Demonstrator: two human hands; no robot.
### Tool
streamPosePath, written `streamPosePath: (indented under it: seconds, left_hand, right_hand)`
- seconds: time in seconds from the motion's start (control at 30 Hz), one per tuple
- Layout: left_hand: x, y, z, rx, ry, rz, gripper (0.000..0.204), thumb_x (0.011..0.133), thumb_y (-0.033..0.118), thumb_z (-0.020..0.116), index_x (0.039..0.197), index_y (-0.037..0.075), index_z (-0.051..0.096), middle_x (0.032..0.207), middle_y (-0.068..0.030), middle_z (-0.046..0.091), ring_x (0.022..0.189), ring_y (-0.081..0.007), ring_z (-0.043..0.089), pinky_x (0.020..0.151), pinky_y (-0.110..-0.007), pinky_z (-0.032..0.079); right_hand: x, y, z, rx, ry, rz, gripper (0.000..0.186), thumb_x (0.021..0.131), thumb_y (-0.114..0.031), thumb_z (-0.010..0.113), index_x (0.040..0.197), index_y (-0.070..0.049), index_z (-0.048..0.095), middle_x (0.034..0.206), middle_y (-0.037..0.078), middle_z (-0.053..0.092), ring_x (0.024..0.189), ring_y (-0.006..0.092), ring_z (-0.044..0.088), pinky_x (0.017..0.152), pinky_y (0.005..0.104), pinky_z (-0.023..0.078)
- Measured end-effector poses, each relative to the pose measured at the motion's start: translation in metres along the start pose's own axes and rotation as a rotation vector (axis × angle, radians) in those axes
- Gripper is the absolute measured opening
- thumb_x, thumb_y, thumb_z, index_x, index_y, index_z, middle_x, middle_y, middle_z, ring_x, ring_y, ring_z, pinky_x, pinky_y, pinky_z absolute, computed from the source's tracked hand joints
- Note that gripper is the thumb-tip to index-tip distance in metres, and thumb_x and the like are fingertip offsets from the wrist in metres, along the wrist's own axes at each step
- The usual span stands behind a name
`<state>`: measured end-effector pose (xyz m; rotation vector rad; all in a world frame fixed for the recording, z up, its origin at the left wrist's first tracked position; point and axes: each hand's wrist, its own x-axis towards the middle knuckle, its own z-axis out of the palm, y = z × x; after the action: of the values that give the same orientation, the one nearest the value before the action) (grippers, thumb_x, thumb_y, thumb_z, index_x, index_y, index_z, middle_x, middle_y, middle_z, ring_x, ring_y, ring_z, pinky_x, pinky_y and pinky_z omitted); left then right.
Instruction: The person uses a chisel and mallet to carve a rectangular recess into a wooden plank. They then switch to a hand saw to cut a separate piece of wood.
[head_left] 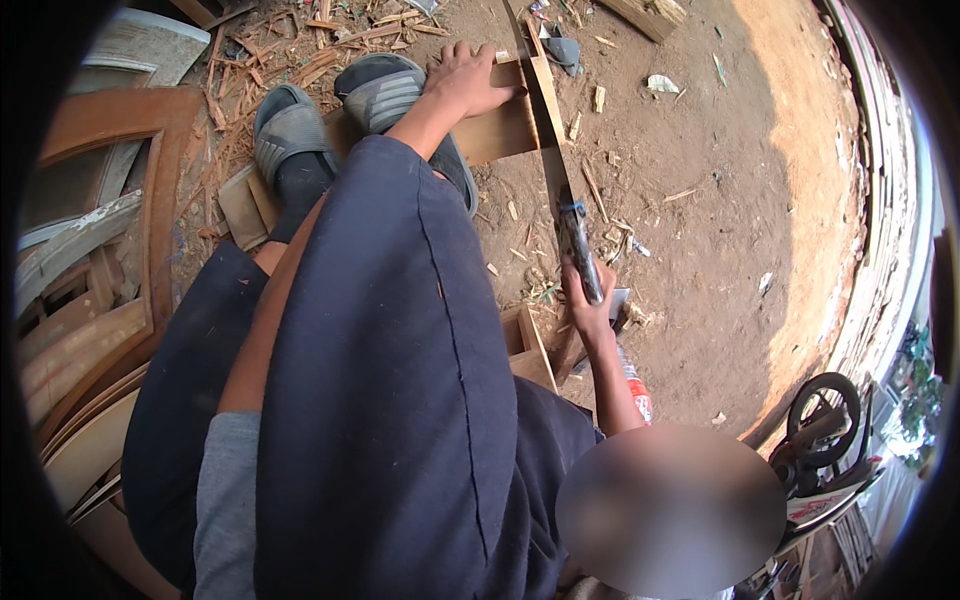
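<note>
My right hand is wrapped round the dark, worn handle of a handsaw. Its long blade runs away from me and crosses the end of a wooden board, where the two meet. On top of that board rests my left hand, fingers spread and thumb stretched toward the blade. My left forearm passes behind my raised knee. My sandalled right foot stands by the board, close to my left hand; whether it presses on the wood is hard to tell.
Wood chips and offcuts litter the dirt ground. A brown wooden frame and curved pieces lean at left. Near my right forearm are a bottle and a small wooden box. Stacked planks line the right side.
</note>
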<state>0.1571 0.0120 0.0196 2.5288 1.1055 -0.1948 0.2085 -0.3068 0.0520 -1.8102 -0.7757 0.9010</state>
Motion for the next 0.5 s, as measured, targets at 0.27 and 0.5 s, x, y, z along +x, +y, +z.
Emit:
streamPosePath:
  seconds: [0.27, 0.5]
  left_hand:
    - [0.003, -0.002, 0.006, 0.037, 0.011, 0.026, 0.065, 0.074, 0.039, 0.064, 0.127, 0.006, 0.042, 0.125, -0.0221, 0.041, 0.119, -0.0394, 0.038, 0.096, -0.047, 0.038]
    - [0.001, -0.001, 0.001, 0.025, -0.006, 0.017, 0.066, 0.075, 0.044, 0.062, 0.126, 0.006, 0.042, 0.126, -0.022, 0.041, 0.12, -0.0386, 0.037, 0.097, -0.048, 0.036]
  right_hand:
    - [0.094, -0.04, 0.021, 0.117, 0.051, 0.079, 0.022, 0.085, -0.017, 0.056, 0.07, -0.002, 0.053, 0.057, -0.003, 0.042, 0.054, 0.0054, 0.035, 0.047, 0.0262, 0.029]
    - [0.003, -0.003, -0.006, 0.0, 0.01, 0.068, 0.015, 0.083, -0.011, 0.056, 0.072, -0.001, 0.054, 0.058, -0.001, 0.045, 0.054, 0.0058, 0.038, 0.048, 0.0263, 0.032]
